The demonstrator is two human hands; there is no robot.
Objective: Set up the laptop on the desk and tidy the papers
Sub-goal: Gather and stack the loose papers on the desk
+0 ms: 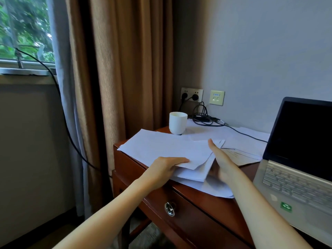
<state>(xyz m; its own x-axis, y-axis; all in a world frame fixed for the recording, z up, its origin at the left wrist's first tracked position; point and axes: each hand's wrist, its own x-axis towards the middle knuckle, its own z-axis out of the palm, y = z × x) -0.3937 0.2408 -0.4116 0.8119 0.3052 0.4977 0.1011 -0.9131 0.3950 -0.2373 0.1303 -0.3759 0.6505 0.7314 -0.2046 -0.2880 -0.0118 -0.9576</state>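
A loose pile of white papers [161, 146] lies spread over the left part of the wooden desk [201, 198]. My left hand [165, 168] grips the near edge of the pile, thumb on top and fingers underneath. My right hand [221, 162] stands edge-on with straight fingers against the right side of the same sheets. An open silver laptop [294, 178] with a dark screen sits on the desk at the right. More sheets and a brown envelope [240, 157] lie between the pile and the laptop.
A white cup [177, 123] stands at the back of the desk on the papers. Black cables [206, 119] run from wall sockets [191, 95] toward the laptop. A curtain [125, 69] hangs left of the desk. A drawer with a metal pull [169, 209] faces me.
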